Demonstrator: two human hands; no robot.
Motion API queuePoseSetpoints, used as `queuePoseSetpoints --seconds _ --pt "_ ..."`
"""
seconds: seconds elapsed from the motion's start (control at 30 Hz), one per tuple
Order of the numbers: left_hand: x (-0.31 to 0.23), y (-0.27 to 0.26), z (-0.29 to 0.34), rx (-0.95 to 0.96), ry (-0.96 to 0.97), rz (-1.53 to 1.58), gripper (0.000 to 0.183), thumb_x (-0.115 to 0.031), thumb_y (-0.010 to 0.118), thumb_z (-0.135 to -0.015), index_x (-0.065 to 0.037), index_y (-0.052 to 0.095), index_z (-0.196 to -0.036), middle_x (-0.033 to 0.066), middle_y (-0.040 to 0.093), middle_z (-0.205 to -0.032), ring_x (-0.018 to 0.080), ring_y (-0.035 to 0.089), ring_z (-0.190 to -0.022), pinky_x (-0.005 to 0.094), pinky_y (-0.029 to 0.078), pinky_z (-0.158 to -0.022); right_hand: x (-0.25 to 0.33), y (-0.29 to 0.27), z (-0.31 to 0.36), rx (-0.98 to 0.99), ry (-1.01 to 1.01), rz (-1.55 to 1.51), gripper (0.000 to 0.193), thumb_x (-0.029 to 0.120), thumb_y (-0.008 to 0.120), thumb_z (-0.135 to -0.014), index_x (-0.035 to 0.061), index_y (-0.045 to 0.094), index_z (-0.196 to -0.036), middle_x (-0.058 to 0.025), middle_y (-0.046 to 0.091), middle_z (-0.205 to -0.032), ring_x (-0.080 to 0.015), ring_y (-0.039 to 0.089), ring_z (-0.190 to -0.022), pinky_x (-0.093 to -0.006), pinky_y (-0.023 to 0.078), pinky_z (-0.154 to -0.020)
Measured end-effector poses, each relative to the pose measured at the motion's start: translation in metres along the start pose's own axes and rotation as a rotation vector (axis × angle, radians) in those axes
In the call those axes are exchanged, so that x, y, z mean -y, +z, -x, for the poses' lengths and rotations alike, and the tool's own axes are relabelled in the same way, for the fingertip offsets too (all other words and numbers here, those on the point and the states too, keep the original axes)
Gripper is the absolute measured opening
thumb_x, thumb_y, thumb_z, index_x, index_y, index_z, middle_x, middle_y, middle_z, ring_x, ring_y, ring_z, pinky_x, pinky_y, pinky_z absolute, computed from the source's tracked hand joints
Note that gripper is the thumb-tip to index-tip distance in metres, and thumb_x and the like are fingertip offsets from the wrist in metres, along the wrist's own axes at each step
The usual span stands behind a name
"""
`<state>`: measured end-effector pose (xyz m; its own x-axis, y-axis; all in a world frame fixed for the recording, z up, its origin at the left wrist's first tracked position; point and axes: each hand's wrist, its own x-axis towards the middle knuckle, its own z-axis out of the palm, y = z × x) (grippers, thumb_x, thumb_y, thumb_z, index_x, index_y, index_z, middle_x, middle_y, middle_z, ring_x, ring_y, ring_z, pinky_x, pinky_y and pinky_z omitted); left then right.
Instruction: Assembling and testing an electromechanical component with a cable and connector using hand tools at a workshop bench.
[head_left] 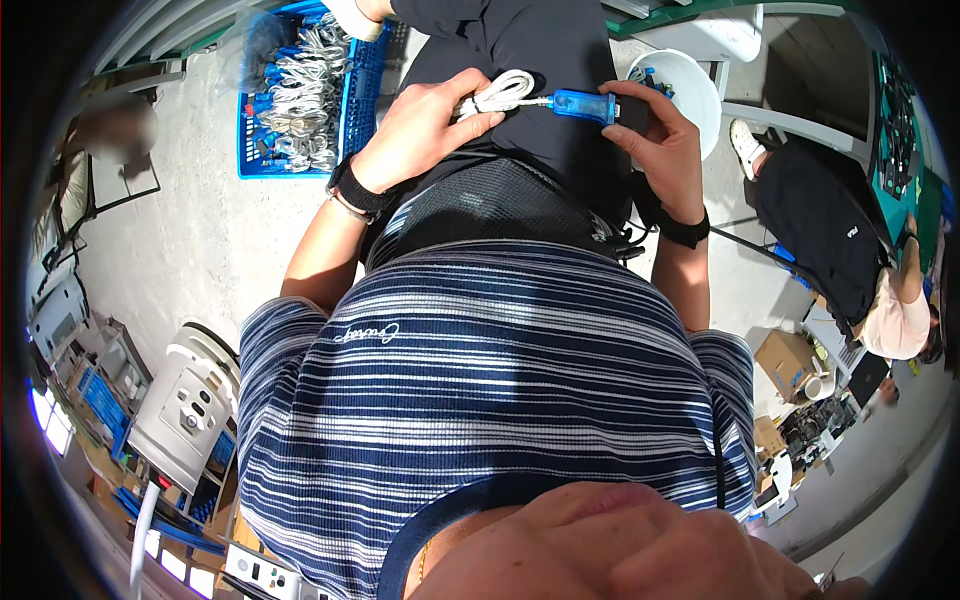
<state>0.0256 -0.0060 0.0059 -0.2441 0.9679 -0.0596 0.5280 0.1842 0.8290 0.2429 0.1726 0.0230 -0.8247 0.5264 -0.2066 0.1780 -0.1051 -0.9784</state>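
Observation:
A bundled coil of white cable (507, 92) lies over my lap, with my left hand (432, 122) closed on its left end between thumb and fingers. From the coil a short stretch of cable runs right into a translucent blue connector (582, 105). My right hand (663, 138) pinches the connector's right end between thumb and forefinger. A dark patch lies between those fingertips, and I cannot make out whether it is a part or shadow. Both wrists wear black bands. The cable and connector are held roughly level above my dark trousers.
At the left, a blue plastic basket (243, 150) holds many bundled white cables with blue ends. A white bucket (708, 100) with small blue and dark pieces stands beyond my right hand. Another person (825, 220) sits at a green bench (892, 205) on the right.

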Motion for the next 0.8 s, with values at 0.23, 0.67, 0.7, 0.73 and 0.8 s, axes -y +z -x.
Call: queuePoseSetpoints --seconds 0.23,0.67,0.7,0.73,0.8 --pt "-0.010 -0.009 0.007 0.005 0.000 0.087 0.024 -0.022 0.069 -0.086 -0.005 0.060 -0.100 0.0070 0.056 -0.067 0.0133 0.047 -0.054 0.0270 0.037 -0.052 0.002 0.001 0.005 -0.077 -0.088 0.075 0.047 -0.004 0.075 -0.072 0.0010 0.059 -0.116 -0.0060 0.063 -0.108 -0.0138 0.061 -0.099 -0.0257 0.048 -0.089" --pt "0.000 -0.012 0.012 0.066 -0.055 0.207 0.024 -0.021 0.068 -0.087 -0.004 0.061 -0.104 0.0000 0.055 -0.069 0.0052 0.042 -0.060 0.0237 0.036 -0.053 0.005 -0.002 0.001 0.050 -0.091 0.077 0.046 -0.004 0.078 -0.066 0.0029 0.064 -0.109 -0.0048 0.064 -0.106 -0.0144 0.062 -0.097 -0.0264 0.048 -0.088" --pt "-0.001 -0.012 0.012 0.098 -0.049 0.227 0.024 -0.021 0.067 -0.088 -0.004 0.061 -0.103 0.0015 0.054 -0.068 0.0066 0.042 -0.059 0.0247 0.036 -0.052 0.005 -0.002 0.001 0.050 -0.088 0.081 0.046 -0.004 0.078 -0.066 0.0029 0.064 -0.109 -0.0048 0.064 -0.106 -0.0144 0.062 -0.097 -0.0264 0.048 -0.088" --pt "-0.003 -0.013 0.012 0.096 -0.049 0.228 0.024 -0.021 0.067 -0.088 -0.004 0.061 -0.103 0.0015 0.054 -0.068 0.0066 0.042 -0.059 0.0247 0.036 -0.052 0.005 -0.001 0.002 -0.002 -0.077 0.122 0.046 -0.004 0.078 -0.066 0.0026 0.064 -0.109 -0.0051 0.064 -0.106 -0.0144 0.062 -0.097 -0.0265 0.048 -0.088" --pt "-0.005 -0.014 0.012 0.087 0.040 0.171 0.024 -0.024 0.066 -0.089 -0.004 0.061 -0.101 0.0050 0.051 -0.065 0.0100 0.041 -0.056 0.0264 0.035 -0.051 0.005 0.000 0.004 -0.054 -0.063 0.164 0.045 -0.004 0.078 -0.066 0.0022 0.064 -0.109 -0.0054 0.065 -0.106 -0.0144 0.062 -0.097 -0.0265 0.048 -0.088"
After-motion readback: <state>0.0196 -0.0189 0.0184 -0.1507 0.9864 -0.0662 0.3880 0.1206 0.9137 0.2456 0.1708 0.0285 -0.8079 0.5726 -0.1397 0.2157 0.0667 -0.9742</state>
